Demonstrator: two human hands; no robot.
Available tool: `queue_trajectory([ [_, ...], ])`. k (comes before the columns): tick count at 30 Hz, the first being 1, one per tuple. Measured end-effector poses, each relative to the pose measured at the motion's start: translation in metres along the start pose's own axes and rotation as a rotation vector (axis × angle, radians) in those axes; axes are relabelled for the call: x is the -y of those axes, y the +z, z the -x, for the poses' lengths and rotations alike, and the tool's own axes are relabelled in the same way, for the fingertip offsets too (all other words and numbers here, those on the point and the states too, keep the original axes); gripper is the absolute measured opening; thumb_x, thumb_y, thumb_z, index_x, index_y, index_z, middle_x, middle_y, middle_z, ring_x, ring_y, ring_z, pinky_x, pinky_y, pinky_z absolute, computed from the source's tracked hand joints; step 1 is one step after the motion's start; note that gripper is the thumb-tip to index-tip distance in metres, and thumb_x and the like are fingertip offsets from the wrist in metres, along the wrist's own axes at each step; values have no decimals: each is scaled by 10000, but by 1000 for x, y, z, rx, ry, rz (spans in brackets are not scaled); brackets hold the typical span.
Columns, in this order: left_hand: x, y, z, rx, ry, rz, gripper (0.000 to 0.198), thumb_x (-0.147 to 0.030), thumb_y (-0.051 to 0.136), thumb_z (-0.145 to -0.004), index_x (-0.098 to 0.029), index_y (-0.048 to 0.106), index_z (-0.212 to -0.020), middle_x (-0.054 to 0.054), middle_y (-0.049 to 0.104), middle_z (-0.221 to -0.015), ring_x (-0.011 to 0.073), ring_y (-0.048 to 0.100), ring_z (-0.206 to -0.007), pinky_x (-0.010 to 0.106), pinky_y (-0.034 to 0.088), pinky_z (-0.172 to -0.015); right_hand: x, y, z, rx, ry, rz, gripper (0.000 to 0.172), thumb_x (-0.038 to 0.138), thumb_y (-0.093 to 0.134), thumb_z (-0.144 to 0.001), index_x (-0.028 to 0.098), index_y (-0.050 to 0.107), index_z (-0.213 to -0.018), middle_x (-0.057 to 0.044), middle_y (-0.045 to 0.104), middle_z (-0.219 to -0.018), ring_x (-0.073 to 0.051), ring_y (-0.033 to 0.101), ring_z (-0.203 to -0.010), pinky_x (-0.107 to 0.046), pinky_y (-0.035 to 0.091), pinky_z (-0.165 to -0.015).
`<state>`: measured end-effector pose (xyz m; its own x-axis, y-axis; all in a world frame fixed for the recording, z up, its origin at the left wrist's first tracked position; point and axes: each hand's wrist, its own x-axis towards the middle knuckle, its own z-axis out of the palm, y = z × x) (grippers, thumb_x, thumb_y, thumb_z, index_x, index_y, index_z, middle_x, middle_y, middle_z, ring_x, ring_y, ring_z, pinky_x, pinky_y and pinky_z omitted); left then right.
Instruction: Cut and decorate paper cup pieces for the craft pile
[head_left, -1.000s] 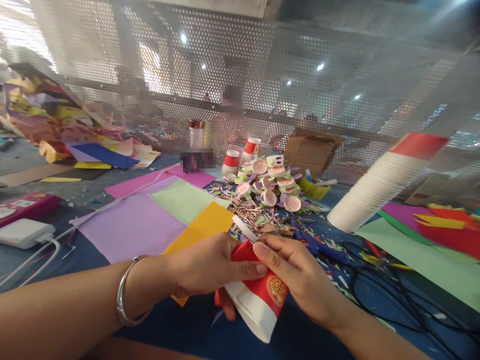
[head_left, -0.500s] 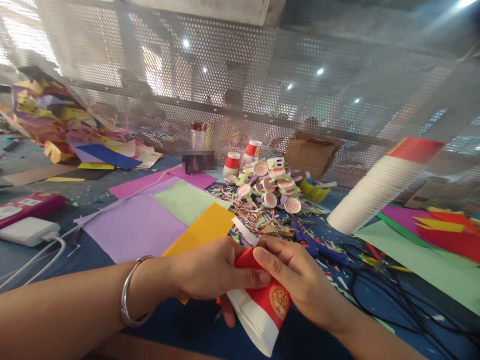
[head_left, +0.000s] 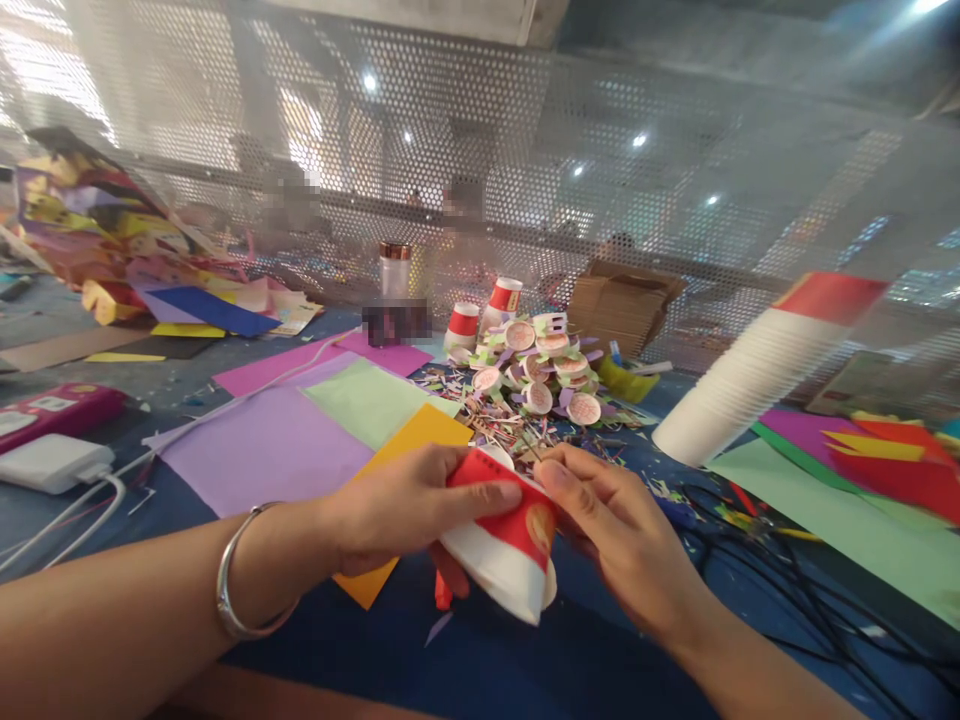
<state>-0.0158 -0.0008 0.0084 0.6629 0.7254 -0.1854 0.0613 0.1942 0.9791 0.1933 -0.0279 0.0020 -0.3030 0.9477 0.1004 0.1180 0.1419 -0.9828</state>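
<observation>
A red and white paper cup (head_left: 499,525) with a gold emblem is tilted over the table in front of me, squeezed somewhat flat. My left hand (head_left: 420,515) is closed around its left side, thumb lying across the red part. At the cup's right edge, the fingers of my right hand (head_left: 615,530) are pinched together. Between them a thin dark sliver shows, too small to name. Under the cup, a small red piece (head_left: 443,590) shows near my left fingers. An orange paper sheet (head_left: 371,580) lies beneath my left hand.
Behind the hands is a pile of small cup-bottom pieces (head_left: 538,398) among paper scraps. A tall leaning stack of paper cups (head_left: 750,375) stands right, near black cables (head_left: 795,590). Left are purple paper (head_left: 262,450), a white charger (head_left: 52,462) and a pink power strip (head_left: 64,410).
The cup has turned and risen slightly in my left hand. My right hand has drawn back from the cup's top toward its right edge. The white strip above the cup has shifted.
</observation>
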Motion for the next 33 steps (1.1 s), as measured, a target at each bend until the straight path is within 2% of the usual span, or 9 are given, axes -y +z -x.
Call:
queue_trajectory([
  [4,-3,-8,-2,-202,106,134,375,-453,685,-902,-200,560,-1150,9,674,-764,139,649,-598,231,570,-491,2,1,4,-58,-98,28,293,499,607,-978,217,629,-900,64,420,-612,-82,354,-522,-220,325,-496],
  [9,-6,-7,-2,-176,124,213,303,-418,657,-926,-182,536,-1073,25,659,-831,121,638,-665,234,579,-573,5,5,7,-108,-128,182,326,530,633,-945,204,619,-949,4,602,-733,-112,468,-604,-244,369,-526],
  [13,-5,-3,4,29,91,84,707,-506,767,-824,-214,406,-1357,49,656,-945,211,684,-842,291,584,-606,5,5,4,-197,-142,224,331,533,650,-932,204,609,-930,10,599,-718,-115,491,-615,-235,397,-534],
  [16,2,0,6,-63,196,-62,966,-377,908,-693,-273,276,-1416,48,655,-1061,218,694,-916,345,586,-770,5,4,1,-198,-141,181,316,519,654,-937,207,604,-925,18,610,-734,-99,499,-608,-214,397,-525],
  [20,6,3,4,-215,349,-47,810,-379,888,-716,-256,344,-1303,78,644,-1140,237,689,-962,351,578,-782,3,4,-2,-189,-140,156,304,508,651,-943,208,613,-915,56,533,-648,-72,407,-515,-202,320,-445],
  [22,5,2,3,-243,424,-63,700,-378,843,-768,-231,384,-1276,90,640,-1172,227,674,-980,334,565,-787,1,5,-3,-177,-131,149,302,508,649,-945,209,612,-920,56,544,-652,-69,425,-515,-198,316,-437],
  [25,0,-3,4,-297,497,-268,614,-379,796,-810,-211,443,-1282,81,665,-1120,201,659,-906,319,546,-765,-1,7,-1,-200,-145,163,275,483,657,-947,213,606,-954,39,614,-710,-74,511,-554,-189,359,-457],
  [29,-4,-14,5,-398,472,-542,576,-414,780,-804,-188,517,-1265,74,665,-1021,189,621,-803,311,524,-699,0,11,3,-256,-219,219,250,445,675,-944,233,593,-1049,20,690,-778,-108,637,-651,-194,472,-537],
  [33,-4,-25,1,-396,435,-457,425,-458,724,-836,-175,541,-1096,61,638,-974,186,610,-808,287,489,-657,-1,13,4,-266,-233,215,334,406,722,-912,267,546,-1160,3,740,-877,-145,706,-749,-229,559,-649],
])
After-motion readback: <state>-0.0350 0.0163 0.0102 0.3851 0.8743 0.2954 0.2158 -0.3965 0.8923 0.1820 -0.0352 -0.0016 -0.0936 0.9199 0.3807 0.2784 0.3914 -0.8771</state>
